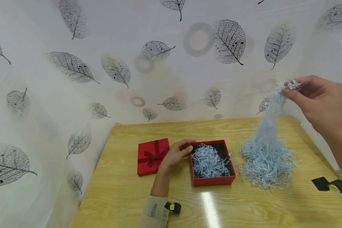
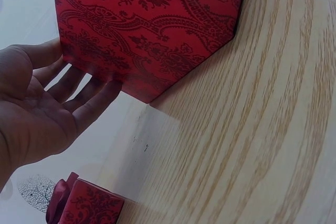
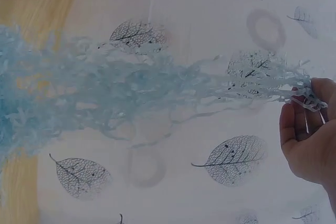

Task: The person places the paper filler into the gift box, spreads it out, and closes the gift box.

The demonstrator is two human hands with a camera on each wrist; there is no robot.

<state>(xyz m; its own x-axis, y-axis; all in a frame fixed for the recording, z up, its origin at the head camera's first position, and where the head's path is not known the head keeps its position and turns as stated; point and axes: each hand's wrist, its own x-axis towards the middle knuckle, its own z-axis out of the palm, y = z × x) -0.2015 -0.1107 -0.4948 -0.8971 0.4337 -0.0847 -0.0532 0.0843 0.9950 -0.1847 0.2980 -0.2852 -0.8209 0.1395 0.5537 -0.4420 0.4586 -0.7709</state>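
Note:
A red gift box (image 1: 213, 181) without its lid stands on the table, holding pale blue shredded paper (image 1: 208, 161). My left hand (image 1: 178, 154) grips its far left corner, fingertips along the outer wall; the left wrist view shows this hand (image 2: 50, 100) against the patterned box side (image 2: 152, 30). High on the right, my right hand (image 1: 320, 99) pinches a clump of shredded paper (image 1: 292, 85). Strands trail from it down to a larger heap (image 1: 268, 161) right of the box. In the right wrist view the strands (image 3: 157, 87) stretch away from the pinching fingers (image 3: 287, 124).
Left of the box lies the red box lid (image 1: 148, 158) with a dark red ribbon bow, partly behind my left hand. The wooden table (image 1: 119, 196) meets a leaf-patterned curtain (image 1: 182, 79) at the back. Small paper scraps lie around the heap.

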